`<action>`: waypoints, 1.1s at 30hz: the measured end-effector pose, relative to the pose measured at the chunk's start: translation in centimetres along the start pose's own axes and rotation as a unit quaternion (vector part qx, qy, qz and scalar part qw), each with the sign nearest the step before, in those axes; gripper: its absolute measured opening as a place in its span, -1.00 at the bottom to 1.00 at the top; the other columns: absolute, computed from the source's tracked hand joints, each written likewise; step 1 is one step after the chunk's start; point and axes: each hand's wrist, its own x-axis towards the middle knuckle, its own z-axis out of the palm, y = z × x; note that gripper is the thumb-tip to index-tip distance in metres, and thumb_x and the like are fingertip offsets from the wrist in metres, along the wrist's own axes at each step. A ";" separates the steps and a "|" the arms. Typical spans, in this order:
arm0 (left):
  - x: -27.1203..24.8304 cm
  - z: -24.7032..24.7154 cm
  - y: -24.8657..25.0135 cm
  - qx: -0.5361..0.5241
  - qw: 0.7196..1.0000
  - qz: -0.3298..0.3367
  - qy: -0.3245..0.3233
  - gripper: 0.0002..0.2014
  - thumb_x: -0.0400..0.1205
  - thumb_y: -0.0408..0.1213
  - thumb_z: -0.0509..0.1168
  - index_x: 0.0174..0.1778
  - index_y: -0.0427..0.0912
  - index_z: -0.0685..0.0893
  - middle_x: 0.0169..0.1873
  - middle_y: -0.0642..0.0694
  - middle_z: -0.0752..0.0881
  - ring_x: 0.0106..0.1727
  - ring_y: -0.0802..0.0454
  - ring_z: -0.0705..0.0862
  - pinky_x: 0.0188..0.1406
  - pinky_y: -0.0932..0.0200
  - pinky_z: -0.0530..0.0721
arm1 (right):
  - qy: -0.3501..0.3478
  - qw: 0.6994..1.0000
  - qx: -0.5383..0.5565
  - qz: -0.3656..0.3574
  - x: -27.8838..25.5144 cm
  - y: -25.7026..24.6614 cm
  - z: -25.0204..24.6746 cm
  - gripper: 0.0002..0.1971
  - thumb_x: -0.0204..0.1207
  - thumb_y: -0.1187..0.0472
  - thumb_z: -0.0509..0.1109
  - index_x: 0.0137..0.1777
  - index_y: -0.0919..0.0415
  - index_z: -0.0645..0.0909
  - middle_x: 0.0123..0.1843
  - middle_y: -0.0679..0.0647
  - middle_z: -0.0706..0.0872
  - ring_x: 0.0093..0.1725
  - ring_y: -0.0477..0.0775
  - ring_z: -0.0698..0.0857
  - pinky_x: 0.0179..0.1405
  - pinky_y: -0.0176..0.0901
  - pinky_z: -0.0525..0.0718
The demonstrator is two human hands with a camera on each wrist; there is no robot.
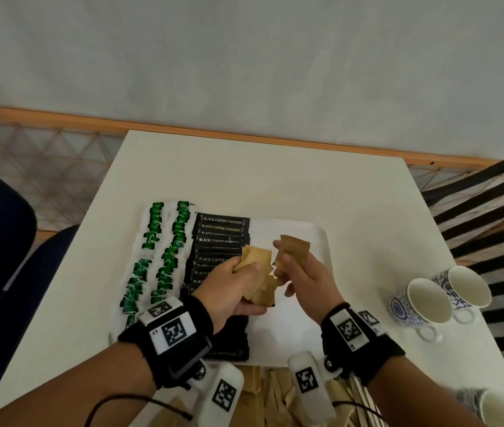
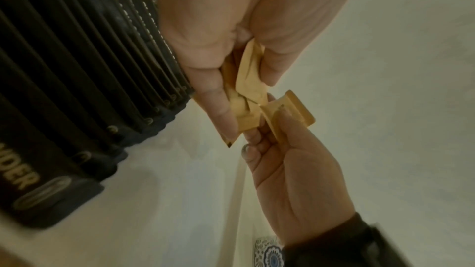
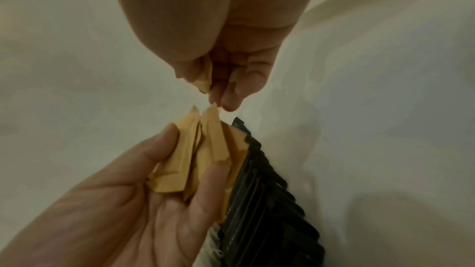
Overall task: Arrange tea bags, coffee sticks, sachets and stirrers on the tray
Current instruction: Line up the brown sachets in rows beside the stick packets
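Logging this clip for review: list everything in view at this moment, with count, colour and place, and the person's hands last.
tray: one, white, middle of the table.
tea bags: many, white with green tags, two columns on the left of the tray.
coffee sticks: many, black, one overlapping column right of the tea bags.
brown sachets: a bunch in the left hand, one in the right; more lie loose at the near table edge.
cups: two white with blue pattern, lying on their sides at the right; a third at the near right corner.
table: one, white.
chair: one, black, slatted, far right.
left hand: grips the bunch.
right hand: pinches one sachet.
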 end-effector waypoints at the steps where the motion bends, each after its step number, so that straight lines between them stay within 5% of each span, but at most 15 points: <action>1: 0.3 -0.2 0.2 -0.007 1.000 -0.002 0.005 -0.78 0.71 -0.19 0.23 0.25 -0.12 0.60 0.13 -0.25 0.72 0.04 -0.19 0.78 -0.15 -0.06 0.79 | 0.002 1.000 0.003 0.014 0.5 -0.1 0.0 -0.76 0.71 0.16 0.17 0.25 -0.05 0.62 -0.17 -0.05 0.69 -0.26 -0.11 0.65 -0.31 -0.23 0.57; 4: 1.4 -1.2 1.2 -0.032 0.999 -0.007 0.022 -0.80 0.73 -0.22 0.18 0.22 -0.12 0.61 0.12 -0.25 0.72 0.06 -0.19 0.76 -0.12 -0.10 0.80 | -0.010 0.997 -0.064 0.050 2.7 0.0 -0.5 -0.77 0.71 0.18 0.14 0.12 0.03 0.65 -0.04 0.01 0.71 -0.22 -0.06 0.66 -0.27 -0.18 0.59; 7: 2.2 -2.5 2.3 -0.052 0.998 -0.004 0.035 -0.82 0.75 -0.25 0.14 0.15 -0.15 0.62 0.08 -0.27 0.73 0.03 -0.18 0.76 -0.13 -0.08 0.81 | -0.015 0.982 -0.180 0.049 5.3 0.7 -0.9 -0.83 0.63 0.20 0.25 -0.07 0.14 0.68 -0.13 0.09 0.77 -0.11 0.12 0.73 -0.06 0.04 0.68; 10: 3.2 -4.0 3.0 -0.045 0.997 0.007 0.058 -0.81 0.74 -0.22 0.18 0.17 -0.19 0.62 0.07 -0.28 0.74 0.05 -0.18 0.76 -0.12 -0.05 0.81 | 0.023 0.983 -0.173 0.062 7.6 1.0 -0.5 -0.84 0.60 0.15 0.31 -0.17 0.05 0.68 -0.18 0.07 0.79 -0.13 0.09 0.76 0.01 0.05 0.72; 14: 4.2 -5.3 3.6 -0.053 0.995 0.023 0.087 -0.80 0.71 -0.25 0.23 0.18 -0.24 0.63 0.04 -0.28 0.74 -0.02 -0.15 0.77 -0.20 0.01 0.82 | 0.073 0.981 -0.167 0.070 9.9 1.2 0.6 -0.75 0.64 0.12 0.27 0.14 0.16 0.73 -0.03 0.00 0.74 0.02 0.02 0.66 0.17 -0.10 0.61; 18: 4.8 -5.8 4.0 -0.060 0.993 0.032 0.092 -0.78 0.70 -0.31 0.25 0.24 -0.23 0.62 0.09 -0.29 0.73 0.03 -0.18 0.76 -0.26 0.05 0.82 | 0.105 0.979 -0.150 0.088 11.6 1.7 0.9 -0.73 0.54 0.07 0.39 0.17 0.11 0.74 0.07 -0.03 0.78 0.06 -0.03 0.69 0.17 -0.15 0.62; 25: 5.5 -5.5 3.7 -0.061 0.993 0.039 0.092 -0.78 0.67 -0.35 0.29 0.23 -0.21 0.57 0.13 -0.24 0.70 0.06 -0.19 0.75 -0.24 -0.02 0.82 | 0.111 0.974 -0.167 0.104 12.7 2.0 0.7 -0.91 0.42 0.02 0.50 -0.25 -0.03 0.69 -0.29 -0.03 0.76 -0.24 0.00 0.71 -0.03 0.03 0.76; 33: 5.9 -4.9 3.5 -0.059 0.994 0.027 0.085 -0.74 0.66 -0.30 0.31 0.27 -0.20 0.57 0.11 -0.24 0.71 0.02 -0.19 0.77 -0.27 -0.01 0.82 | 0.113 0.972 -0.178 0.101 13.0 2.1 0.8 -0.80 0.37 -0.06 0.54 -0.22 0.03 0.67 -0.24 -0.04 0.76 -0.17 0.04 0.74 -0.02 0.08 0.76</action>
